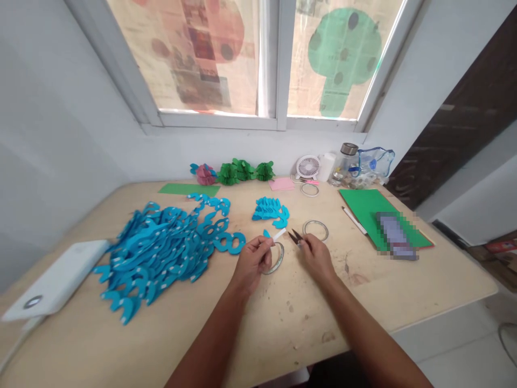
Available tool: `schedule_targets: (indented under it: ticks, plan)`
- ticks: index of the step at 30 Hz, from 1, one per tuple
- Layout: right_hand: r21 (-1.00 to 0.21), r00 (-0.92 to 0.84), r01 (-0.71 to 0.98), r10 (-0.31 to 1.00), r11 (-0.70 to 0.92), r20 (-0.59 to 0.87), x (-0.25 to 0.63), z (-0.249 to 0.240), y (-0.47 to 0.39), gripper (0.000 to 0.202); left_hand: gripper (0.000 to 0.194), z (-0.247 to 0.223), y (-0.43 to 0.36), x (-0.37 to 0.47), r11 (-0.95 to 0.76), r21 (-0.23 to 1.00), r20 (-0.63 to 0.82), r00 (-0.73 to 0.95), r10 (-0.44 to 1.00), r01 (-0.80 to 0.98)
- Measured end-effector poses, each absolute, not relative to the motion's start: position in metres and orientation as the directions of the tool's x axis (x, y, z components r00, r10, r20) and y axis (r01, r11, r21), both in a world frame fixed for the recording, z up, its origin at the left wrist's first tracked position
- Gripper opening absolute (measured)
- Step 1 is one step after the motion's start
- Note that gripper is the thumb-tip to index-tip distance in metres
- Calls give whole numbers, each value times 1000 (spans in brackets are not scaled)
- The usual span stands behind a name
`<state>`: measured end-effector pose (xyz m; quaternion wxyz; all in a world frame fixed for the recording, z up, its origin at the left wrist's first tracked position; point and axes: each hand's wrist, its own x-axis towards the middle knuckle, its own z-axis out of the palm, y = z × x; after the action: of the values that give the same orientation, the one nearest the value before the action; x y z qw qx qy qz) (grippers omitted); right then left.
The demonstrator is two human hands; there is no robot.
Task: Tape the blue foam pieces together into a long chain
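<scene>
My left hand [254,261] is closed, pinching a short white strip of tape [280,234] that sticks out to the right. A thin roll of tape [279,261] shows beside its fingers; whether the hand grips it or it lies on the table I cannot tell. Just behind those fingertips peeks a small bit of blue paper [266,233]. In my right hand [318,257] are small scissors [296,236], dark blades slightly apart and pointing at the strip's end. Left of my hands lies a big heap of curved blue paper pieces [161,250] with white patches.
Farther back sit a smaller blue stack [269,209], another tape roll [316,230] and green paper flowers [242,171]. On the right, a phone [398,237] rests on green sheets [363,202] near a pen [354,220]. A white power bank [56,280], a fan [308,167] and a bottle [347,161] stand around.
</scene>
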<state>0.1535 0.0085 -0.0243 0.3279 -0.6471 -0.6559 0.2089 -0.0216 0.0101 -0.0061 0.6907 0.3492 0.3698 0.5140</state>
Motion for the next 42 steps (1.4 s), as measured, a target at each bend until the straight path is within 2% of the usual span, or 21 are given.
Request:
schedule_targets:
  ticks: [2,4,5,9,13,20,26,33,42]
  plan:
    - [-882,73,462,987,96,145,152,-25,8,24,27,-7,10,-21,220,864,-150,186,971,-452]
    - [-962,69,253,990,99,120,150,-25,7,27,27,-8,10,-19,208,867,-148,164,975,-453]
    - [-973,63,209,991,102,118,148,-25,6,29,28,-8,10,-18,202,870,-149,151,977,-450]
    - [-951,24,265,985,160,173,144,-26,4,38,30,-7,9,-15,190,884,-156,113,981,-426]
    - [-959,-25,248,991,137,135,142,-30,5,49,30,-7,8,-12,177,901,-154,90,984,-396]
    - [-978,-66,183,994,97,86,139,-30,5,48,30,-8,7,-9,176,916,-154,90,984,-361]
    - [-1000,-115,-30,993,5,9,136,-29,3,41,28,-8,6,-8,179,918,-157,91,983,-354]
    - [-960,-172,-260,983,-104,-60,132,-23,1,37,28,-7,6,-8,181,910,-158,91,983,-374]
    - [-939,-175,-316,981,-139,-87,132,-19,0,33,28,-6,5,-8,194,908,-171,96,981,-371]
